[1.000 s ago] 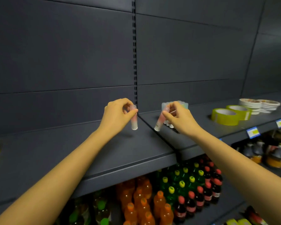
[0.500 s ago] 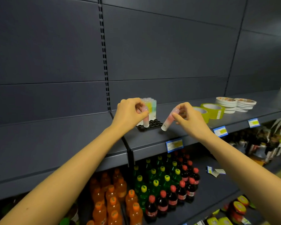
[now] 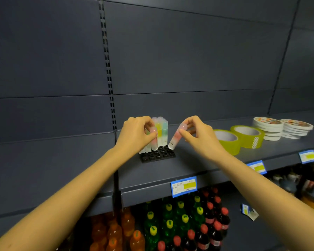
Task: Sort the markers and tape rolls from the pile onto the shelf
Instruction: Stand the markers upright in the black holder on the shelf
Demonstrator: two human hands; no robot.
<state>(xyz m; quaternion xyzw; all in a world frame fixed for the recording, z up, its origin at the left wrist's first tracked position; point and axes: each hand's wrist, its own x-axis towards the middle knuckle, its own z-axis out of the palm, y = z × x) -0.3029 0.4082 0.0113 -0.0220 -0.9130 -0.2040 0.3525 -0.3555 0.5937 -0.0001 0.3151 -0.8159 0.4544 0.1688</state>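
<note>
The left hand [image 3: 137, 134] pinches a pink marker [image 3: 154, 142] upright in its fingers, its lower end at the black holder [image 3: 158, 154] on the shelf [image 3: 188, 163] (other pastel markers [image 3: 162, 131] stand there). The right hand [image 3: 199, 135] pinches a second pink marker [image 3: 176, 137], tilted, by the holder's right corner. Yellow-green tape rolls [image 3: 230, 147] sit further right.

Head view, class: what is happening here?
A person is filling a black socketed tray on the grey metal shelf with markers. The left hand pinches a pink translucent marker upright at the tray, beside those standing there; the right hand holds a second pink marker tilted near its right edge. Two yellow-green tape rolls lie further right.
</note>
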